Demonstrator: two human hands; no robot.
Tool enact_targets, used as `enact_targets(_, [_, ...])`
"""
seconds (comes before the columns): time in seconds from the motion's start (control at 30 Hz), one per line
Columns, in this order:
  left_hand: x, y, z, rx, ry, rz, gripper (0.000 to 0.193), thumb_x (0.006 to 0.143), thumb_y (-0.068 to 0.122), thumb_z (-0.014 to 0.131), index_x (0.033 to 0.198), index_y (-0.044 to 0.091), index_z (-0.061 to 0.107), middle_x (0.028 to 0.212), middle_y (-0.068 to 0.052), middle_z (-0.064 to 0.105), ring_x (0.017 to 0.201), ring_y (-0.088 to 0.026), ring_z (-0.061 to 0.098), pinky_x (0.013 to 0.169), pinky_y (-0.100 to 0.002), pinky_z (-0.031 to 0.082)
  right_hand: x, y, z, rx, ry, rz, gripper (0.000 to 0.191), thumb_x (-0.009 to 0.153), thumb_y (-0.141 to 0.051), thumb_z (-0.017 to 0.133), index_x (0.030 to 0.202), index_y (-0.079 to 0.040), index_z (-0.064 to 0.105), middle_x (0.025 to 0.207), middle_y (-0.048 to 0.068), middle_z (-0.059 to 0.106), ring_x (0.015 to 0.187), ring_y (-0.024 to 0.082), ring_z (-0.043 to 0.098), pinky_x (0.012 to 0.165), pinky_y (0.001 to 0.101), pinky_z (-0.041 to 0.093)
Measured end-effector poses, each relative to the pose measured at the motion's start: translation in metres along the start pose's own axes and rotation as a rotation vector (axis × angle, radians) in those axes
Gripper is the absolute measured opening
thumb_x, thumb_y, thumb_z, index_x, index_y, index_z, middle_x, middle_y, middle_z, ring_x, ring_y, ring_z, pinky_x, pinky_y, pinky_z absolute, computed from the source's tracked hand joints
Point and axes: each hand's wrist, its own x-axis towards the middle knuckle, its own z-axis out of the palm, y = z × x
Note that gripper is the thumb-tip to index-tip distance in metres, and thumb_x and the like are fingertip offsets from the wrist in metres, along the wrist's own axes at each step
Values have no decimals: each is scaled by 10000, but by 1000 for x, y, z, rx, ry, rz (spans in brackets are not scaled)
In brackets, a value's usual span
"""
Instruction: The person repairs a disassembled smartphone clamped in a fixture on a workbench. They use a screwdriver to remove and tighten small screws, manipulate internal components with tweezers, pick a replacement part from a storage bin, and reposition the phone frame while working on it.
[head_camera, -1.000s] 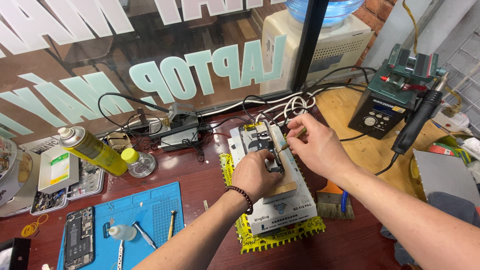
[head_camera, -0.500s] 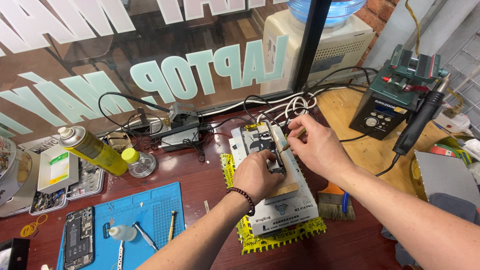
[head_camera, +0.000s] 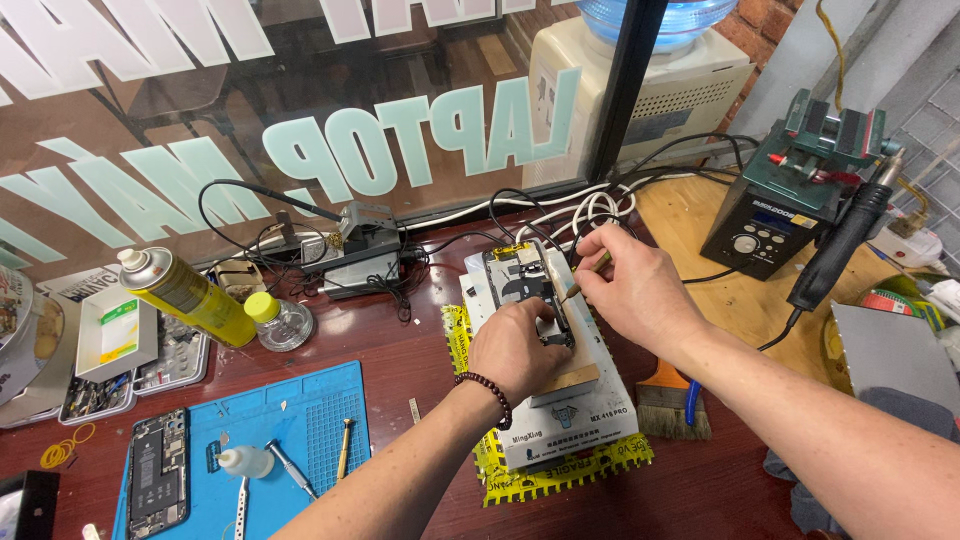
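— What's on the bench (head_camera: 400, 350), biggest things first?

— A dark red worktop against a lettered window. At the right, a black soldering station (head_camera: 775, 215) with its handpiece hanging beside it. In the middle, a white heating plate (head_camera: 590, 415) on a yellow-edged mat. On the left, a blue mat (head_camera: 300, 420) with small tools, and a second opened phone just beside it. Then a yellow spray can (head_camera: 185, 295), a brush (head_camera: 672, 400) right of the plate, a small yellow-capped jar.

— And the piece in hand?

— An opened phone (head_camera: 520, 285), lying flat on the far half of the plate, insides up. The left hand (head_camera: 515, 350) is curled loosely over its near end, fingertips pressing it down (a bead bracelet on that wrist). The right hand (head_camera: 640, 290) is closed in a pencil grip on a thin tool (head_camera: 585, 280), whose tip points into the phone's right edge.

— How would it handle, you think?

— Light and stiff in the frame, I'd judge, but delicate inside: bare boards and thin cables that would not forgive a slip. Smooth, too, so it could skate on that plate. Best held by the outer edges, flat fingers on the frame, nothing resting on the exposed parts. Whether the plate is warm I cannot tell.
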Motion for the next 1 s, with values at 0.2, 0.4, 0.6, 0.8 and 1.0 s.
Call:
enact_targets(0.2, [-1,2,-1,-9,-14,-22,473,684,261,850,1111,102,725,1072,-161,713,981,-324,704,867,-429,561,-2,-2,-3,0,-14,20,203,868,-126,700,1046,-49,638,878,94,762,815,224,766,726,358,595])
enact_targets(0.4, [-2,4,-3,-3,-18,-21,481,688,263,849,1122,99,724,1075,-162,710,984,-322,706,868,-426,564,-1,-11,-6,-78,-66,48,209,893,-155,673,1074,-60,630,933,112,770,881,261,768,765,378,594])
enact_targets(0.6, [-2,3,-1,-10,-6,-13,495,680,265,859,1130,108,723,1090,-159,701,994,-327,698,866,-433,558,1,-14,-7,-78,-139,-73,284,855,-78,622,1136,-55,589,967,115,768,932,335,739,775,428,577])
enact_targets(0.8, [-3,1,0,-10,0,-15,488,687,280,855,1127,116,722,1080,-160,702,995,-331,697,861,-438,556,2,-14,-7,-80,-154,-120,278,850,-68,617,1125,-56,580,952,115,762,916,333,740,769,424,577])
enact_targets(1.0, [-2,0,0,1,-7,-14,468,683,271,854,1106,116,724,1082,-156,700,1000,-336,691,869,-442,552,3,-21,-1,-218,-128,-204,253,832,-209,754,939,-42,597,782,177,705,789,405,695,649,485,543])
